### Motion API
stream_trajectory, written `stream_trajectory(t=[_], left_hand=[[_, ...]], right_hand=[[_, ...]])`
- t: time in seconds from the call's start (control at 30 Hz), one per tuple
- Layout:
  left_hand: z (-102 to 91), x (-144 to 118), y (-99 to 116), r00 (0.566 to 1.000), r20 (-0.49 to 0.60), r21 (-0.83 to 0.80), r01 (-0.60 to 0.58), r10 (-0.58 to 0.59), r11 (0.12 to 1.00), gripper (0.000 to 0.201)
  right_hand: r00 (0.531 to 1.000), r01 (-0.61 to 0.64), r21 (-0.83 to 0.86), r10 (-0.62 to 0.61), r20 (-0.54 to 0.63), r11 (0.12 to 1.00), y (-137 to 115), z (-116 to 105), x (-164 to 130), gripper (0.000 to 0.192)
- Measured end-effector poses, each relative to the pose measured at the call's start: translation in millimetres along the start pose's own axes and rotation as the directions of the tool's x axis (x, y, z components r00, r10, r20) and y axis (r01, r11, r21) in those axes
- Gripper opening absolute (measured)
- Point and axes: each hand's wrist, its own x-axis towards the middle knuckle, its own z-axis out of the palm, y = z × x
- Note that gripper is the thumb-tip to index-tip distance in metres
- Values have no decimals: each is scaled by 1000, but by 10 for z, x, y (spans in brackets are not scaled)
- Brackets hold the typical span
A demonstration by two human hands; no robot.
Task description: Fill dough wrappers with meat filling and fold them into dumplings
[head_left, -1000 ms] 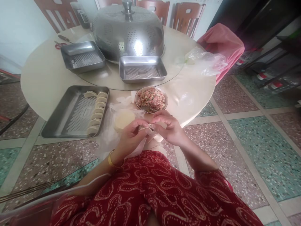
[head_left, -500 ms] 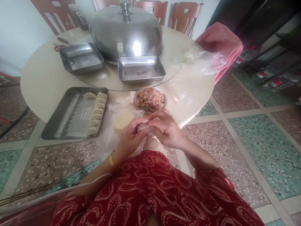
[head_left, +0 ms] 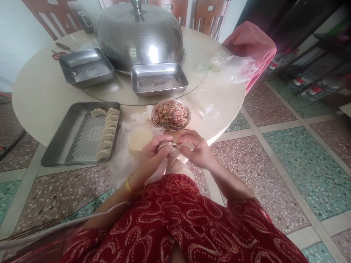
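My left hand [head_left: 152, 157] is closed around a half-folded dumpling [head_left: 166, 144], its thumb in front and its fingers behind. At the dumpling's right end, the thumb and forefinger of my right hand [head_left: 196, 148] come together on the edge of the wrapper. Just left of my hands, a stack of round dumpling wrappers [head_left: 139, 140] lies on a plastic bag [head_left: 120, 160]. Beyond them stands a bowl of minced filling [head_left: 172, 113], with a spoon [head_left: 165, 125] resting in it. A metal tray [head_left: 71, 128] holds several folded dumplings [head_left: 107, 130] along its right side.
Two more metal trays [head_left: 87, 69] [head_left: 159, 80] stand farther back on the round table [head_left: 33, 87]. Behind them is a large perforated metal dome cover [head_left: 139, 36]. Red-handled scissors [head_left: 58, 54] lie at far left, a clear plastic bag [head_left: 233, 67] at right beside a pink-draped chair [head_left: 252, 47].
My right fingers have shifted slightly right along the dumpling, and more of its wrapper shows. The whole view has turned a little, so the table sits farther left.
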Motion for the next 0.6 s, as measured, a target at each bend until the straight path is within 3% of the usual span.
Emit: stream_trajectory(t=[0.1, 0.23, 0.5, 0.6], left_hand=[[-5, 21, -72, 998, 41, 13, 37, -38, 999, 27], [5, 47, -126, 999, 43, -7, -7, 8, 1000, 16], [-3, 32, -155, 982, 169, 201, -116, 82, 973, 17], [-9, 27, -163, 983, 159, 268, -132, 91, 954, 17]], right_hand=[[1000, -23, -27, 22, -10, 999, 14, 3, -11, 9], [999, -35, -89, 36, 7, 995, 42, -3, -36, 6], [981, -177, 29, 174, 89, 984, 60, 13, 34, 13], [980, -171, 9, 169, 103, 985, 26, 19, 29, 15]])
